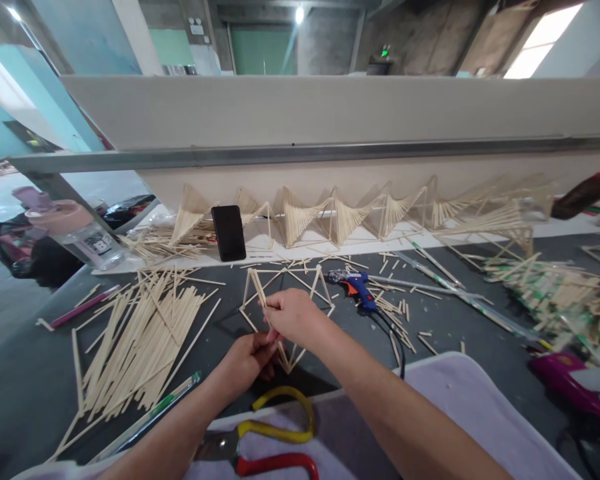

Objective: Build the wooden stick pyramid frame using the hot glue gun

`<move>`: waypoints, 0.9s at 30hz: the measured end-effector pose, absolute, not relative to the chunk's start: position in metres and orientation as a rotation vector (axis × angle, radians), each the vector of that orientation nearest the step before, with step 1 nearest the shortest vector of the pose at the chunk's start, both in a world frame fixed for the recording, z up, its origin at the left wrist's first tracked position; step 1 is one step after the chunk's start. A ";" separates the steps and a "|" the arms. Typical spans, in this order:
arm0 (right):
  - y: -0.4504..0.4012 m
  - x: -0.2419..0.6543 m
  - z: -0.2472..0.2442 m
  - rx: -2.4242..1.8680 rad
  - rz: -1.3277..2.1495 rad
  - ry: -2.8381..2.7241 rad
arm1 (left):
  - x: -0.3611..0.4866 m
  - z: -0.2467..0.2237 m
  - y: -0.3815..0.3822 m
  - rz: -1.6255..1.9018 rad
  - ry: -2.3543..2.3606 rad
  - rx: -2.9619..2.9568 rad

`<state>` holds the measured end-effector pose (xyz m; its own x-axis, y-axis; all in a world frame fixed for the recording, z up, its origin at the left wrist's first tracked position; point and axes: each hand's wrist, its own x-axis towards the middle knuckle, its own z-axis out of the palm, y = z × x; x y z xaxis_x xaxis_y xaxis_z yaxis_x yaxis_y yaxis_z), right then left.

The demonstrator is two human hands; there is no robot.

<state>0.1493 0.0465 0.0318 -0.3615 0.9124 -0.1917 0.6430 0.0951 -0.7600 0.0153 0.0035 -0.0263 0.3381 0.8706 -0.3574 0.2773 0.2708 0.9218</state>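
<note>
A small open frame of thin wooden sticks (326,287) stands on the dark tabletop in front of me. My right hand (295,317) is closed in a pinch over its left side, on a wooden stick (258,287) that slants up to the frame's top left corner. Just below, my left hand (250,360) is also closed, its fingertips at the lower part of the same side. My fingers hide the exact grip points. A blue glue gun (363,293) lies right of the frame, its nozzle towards it. Yellow-and-red-handled cutters (275,433) lie close below my hands.
Loose sticks (140,347) are heaped on the left, near a bottle (80,230). A phone (229,232) leans at the back beside a row of twisted stick models (350,220). Stick bundles (555,293) and a magenta tool (565,373) lie right. A lilac cloth (445,400) covers the front edge.
</note>
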 end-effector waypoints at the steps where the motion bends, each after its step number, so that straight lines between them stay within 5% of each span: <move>1: 0.047 0.149 0.032 -1.527 1.153 -2.050 | 0.016 -0.025 0.003 0.570 1.209 1.275; 27: 0.047 0.145 0.018 -1.483 1.018 -2.020 | -0.002 -0.015 0.016 0.462 1.216 1.438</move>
